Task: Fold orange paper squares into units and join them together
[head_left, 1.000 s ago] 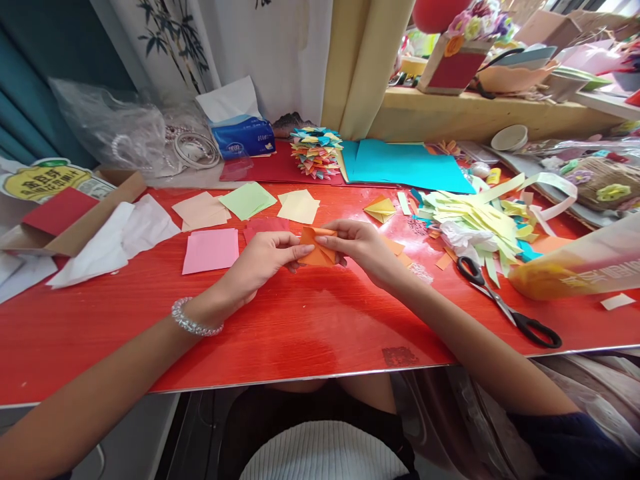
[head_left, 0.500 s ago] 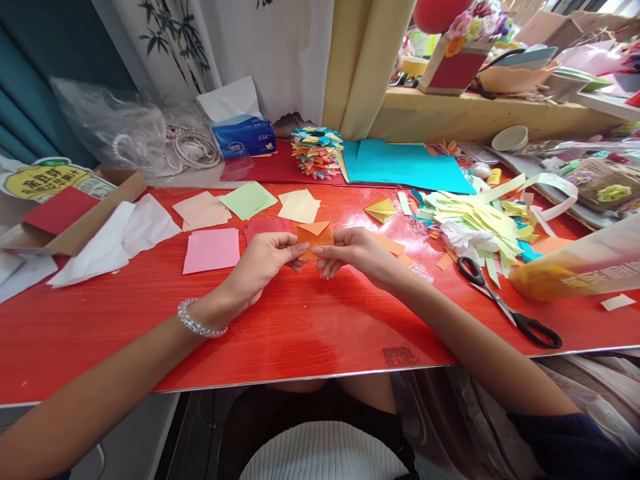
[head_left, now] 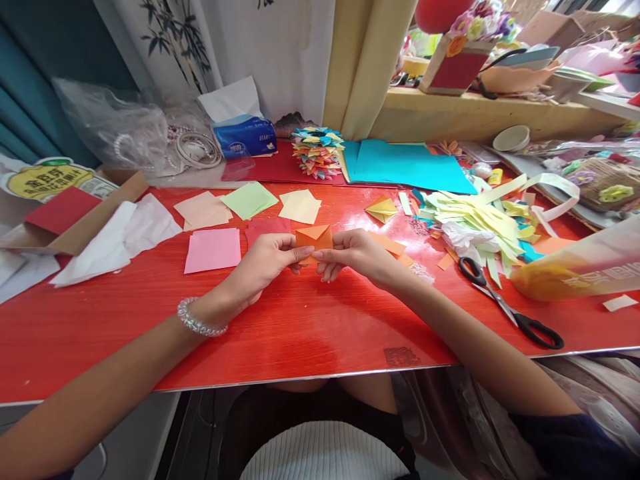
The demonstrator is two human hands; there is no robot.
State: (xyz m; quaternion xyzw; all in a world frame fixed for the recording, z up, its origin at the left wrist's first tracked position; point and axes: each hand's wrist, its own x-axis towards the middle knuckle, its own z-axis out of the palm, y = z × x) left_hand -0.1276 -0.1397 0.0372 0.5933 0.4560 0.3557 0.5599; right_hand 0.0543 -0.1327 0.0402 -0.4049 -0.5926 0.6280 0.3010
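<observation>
Between both hands, just above the red table (head_left: 280, 353), is a small folded piece of orange paper (head_left: 315, 236) with a triangular flap along its top. My left hand (head_left: 267, 263) pinches its left side, thumb in front and fingers behind. From the other side my right hand (head_left: 357, 253) grips the lower right part, its thumb on the front face close to the left thumb. Some fingertips curl below the paper; the rest are hidden behind it. Beyond the left hand lie a pink paper stack (head_left: 213, 251) and red paper squares (head_left: 267, 228).
Black-handled scissors (head_left: 510, 310) lie at the right, beside pale yellow paper strips (head_left: 475, 223). Cream (head_left: 300, 206), green (head_left: 249, 200) and peach (head_left: 203, 210) squares sit farther back. Behind them are a multicoloured folded-paper piece (head_left: 317, 153), blue sheets (head_left: 410, 167) and a tissue pack (head_left: 245, 137).
The two thumbs have come closer together on the orange paper, the left one shifting slightly right. Both hands keep their hold, and nothing else on the table has moved.
</observation>
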